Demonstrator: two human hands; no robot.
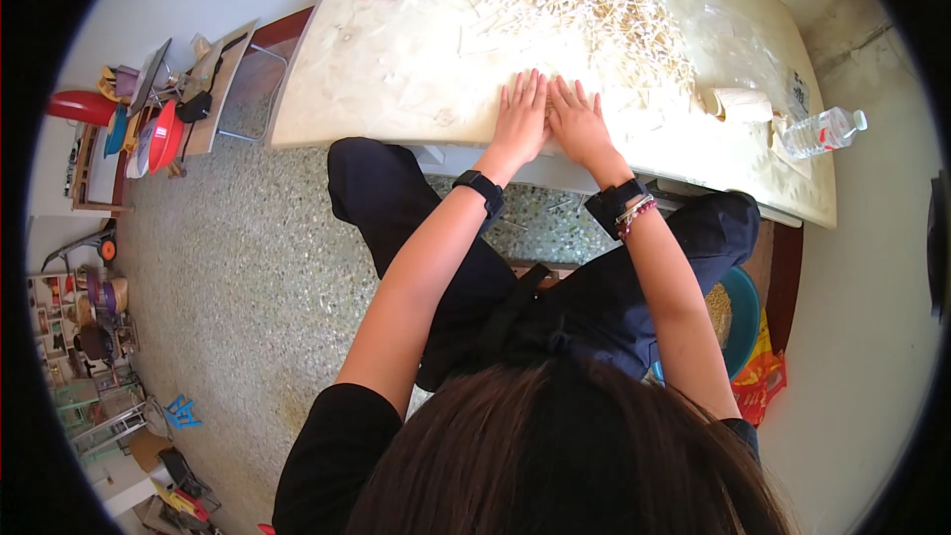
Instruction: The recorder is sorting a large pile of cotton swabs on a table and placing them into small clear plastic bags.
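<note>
My left hand (522, 119) lies flat at the near edge of the pale table (396, 69), fingers stretched forward. Right beside it rests my right hand (582, 127), also flat, and the two meet at the thumbs. No object shows in or under either hand. Just beyond them spreads a loose pile of thin, short sticks (639, 25) with whitish ends, which look like cotton swabs. Glare washes out part of the table in front of my fingers. Each wrist wears a black band, and the right one also has beaded bracelets.
A clear plastic bottle (822, 133) lies at the table's right edge, near a beige roll or folded piece (743, 104). Clear plastic bags (733, 35) sit behind. Below right stands a teal basin (741, 322) beside a red-yellow bag (763, 376). A side table (220, 89) is at left.
</note>
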